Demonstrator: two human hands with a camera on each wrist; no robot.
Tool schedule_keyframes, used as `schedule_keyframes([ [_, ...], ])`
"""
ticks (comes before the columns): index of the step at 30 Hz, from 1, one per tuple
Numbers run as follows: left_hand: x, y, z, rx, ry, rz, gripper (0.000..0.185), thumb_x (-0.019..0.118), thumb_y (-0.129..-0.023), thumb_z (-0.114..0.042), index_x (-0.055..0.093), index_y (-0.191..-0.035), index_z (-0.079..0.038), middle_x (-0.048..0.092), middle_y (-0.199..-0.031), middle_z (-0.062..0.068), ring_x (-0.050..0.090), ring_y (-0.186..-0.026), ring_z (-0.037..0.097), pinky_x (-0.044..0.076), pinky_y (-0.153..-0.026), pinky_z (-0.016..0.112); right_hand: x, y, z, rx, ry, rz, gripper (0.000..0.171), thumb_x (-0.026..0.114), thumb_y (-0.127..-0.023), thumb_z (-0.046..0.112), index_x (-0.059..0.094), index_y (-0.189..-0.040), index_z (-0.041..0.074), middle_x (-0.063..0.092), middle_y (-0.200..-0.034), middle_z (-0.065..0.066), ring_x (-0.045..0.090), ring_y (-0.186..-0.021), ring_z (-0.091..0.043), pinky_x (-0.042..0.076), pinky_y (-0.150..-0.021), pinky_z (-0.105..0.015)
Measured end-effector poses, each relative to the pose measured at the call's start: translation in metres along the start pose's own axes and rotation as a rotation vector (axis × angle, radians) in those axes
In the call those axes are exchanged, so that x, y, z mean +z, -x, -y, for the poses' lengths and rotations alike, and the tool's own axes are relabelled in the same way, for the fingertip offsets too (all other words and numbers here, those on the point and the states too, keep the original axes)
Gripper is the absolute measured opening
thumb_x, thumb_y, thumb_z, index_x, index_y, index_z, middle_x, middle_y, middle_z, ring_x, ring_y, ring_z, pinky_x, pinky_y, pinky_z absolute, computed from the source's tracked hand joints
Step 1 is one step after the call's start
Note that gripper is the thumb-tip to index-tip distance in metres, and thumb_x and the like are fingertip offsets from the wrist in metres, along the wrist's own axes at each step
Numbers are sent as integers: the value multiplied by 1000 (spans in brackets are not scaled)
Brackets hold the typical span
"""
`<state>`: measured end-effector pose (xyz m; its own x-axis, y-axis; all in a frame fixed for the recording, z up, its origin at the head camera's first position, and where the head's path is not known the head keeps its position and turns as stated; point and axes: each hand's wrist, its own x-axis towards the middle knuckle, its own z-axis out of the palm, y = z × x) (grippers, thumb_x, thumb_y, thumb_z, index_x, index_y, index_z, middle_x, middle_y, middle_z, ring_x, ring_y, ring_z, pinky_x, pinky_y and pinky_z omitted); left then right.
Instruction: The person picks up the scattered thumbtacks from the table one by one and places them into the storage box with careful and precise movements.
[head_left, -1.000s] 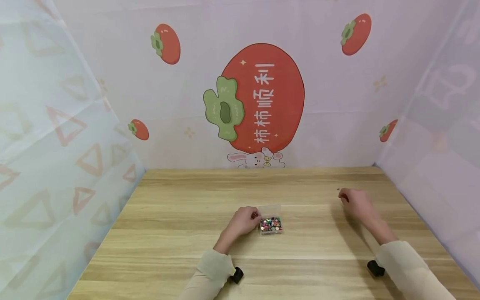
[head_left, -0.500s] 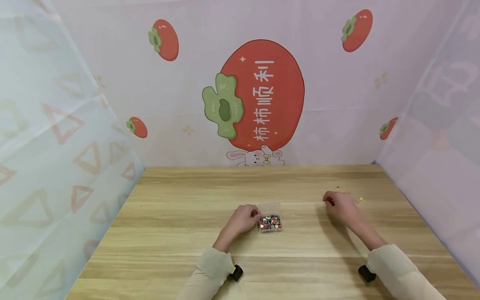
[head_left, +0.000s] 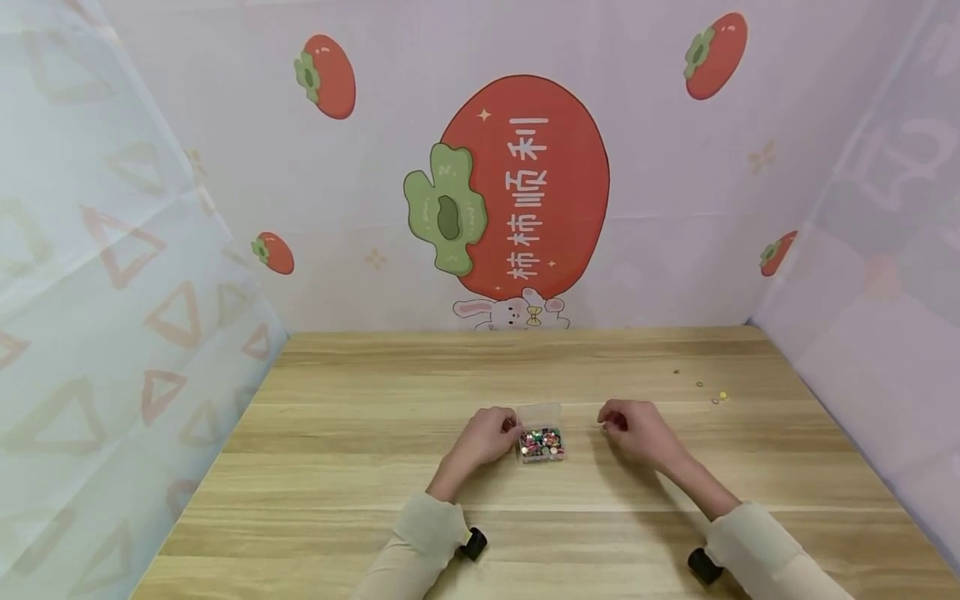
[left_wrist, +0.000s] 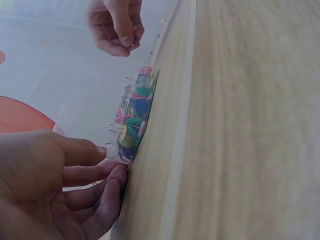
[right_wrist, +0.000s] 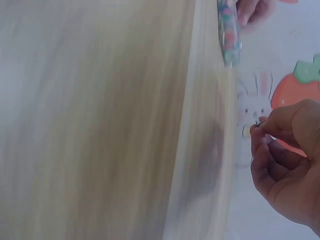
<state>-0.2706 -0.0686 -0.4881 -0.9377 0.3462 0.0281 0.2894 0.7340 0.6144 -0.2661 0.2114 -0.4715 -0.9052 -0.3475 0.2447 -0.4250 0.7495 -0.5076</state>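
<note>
A small clear plastic box point(head_left: 542, 460) packed with colourful thumbtacks point(head_left: 540, 442) lies on the table, its clear lid point(head_left: 538, 413) raised at the back. My left hand point(head_left: 487, 437) holds the box by its left side; in the left wrist view, thumb and fingers point(left_wrist: 100, 205) meet at its near corner. To the right of the box, my right hand point(head_left: 637, 429) is just above the table. Between its thumb and index finger it pinches a tiny shiny thumbtack point(right_wrist: 259, 122), mostly hidden by the fingertips.
Several small pieces lie at the back right of the table, among them a yellow thumbtack point(head_left: 723, 395) and a dark one point(head_left: 676, 372). Printed cloth walls point(head_left: 637, 275) close off the table's back and both sides.
My right hand has moved left from the back right of the table towards the box, uncovering the small loose pieces there. The left hand has stayed at the box.
</note>
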Motion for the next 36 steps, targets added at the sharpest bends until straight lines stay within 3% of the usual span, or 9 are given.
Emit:
schedule_keyframes([
  [21, -1, 1, -2, 6, 14, -14, 13, 63, -96, -17, 69, -86, -11, 67, -79, 0, 52, -65, 9, 44, -62, 25, 42, -12, 52, -65, -129, 32, 8, 69, -86, 2, 69, -85, 10, 61, -71, 7, 48, -63, -1, 43, -58, -19],
  [30, -2, 0, -2, 2, 23, -11, 11, 63, -95, -16, 69, -88, -10, 67, -79, 0, 52, -65, 9, 44, -61, 25, 47, -18, 60, -90, -122, 38, 9, 71, -86, 2, 69, -85, 11, 64, -73, 6, 53, -65, -1, 46, -59, -19],
  [36, -3, 0, -3, 4, 24, -11, 12, 64, -95, -16, 69, -86, -10, 65, -76, -1, 51, -64, 9, 43, -61, 25, 42, -17, 54, -78, -111, -23, 7, 71, -86, 2, 71, -86, 9, 70, -76, 3, 58, -68, -2, 48, -62, -19],
])
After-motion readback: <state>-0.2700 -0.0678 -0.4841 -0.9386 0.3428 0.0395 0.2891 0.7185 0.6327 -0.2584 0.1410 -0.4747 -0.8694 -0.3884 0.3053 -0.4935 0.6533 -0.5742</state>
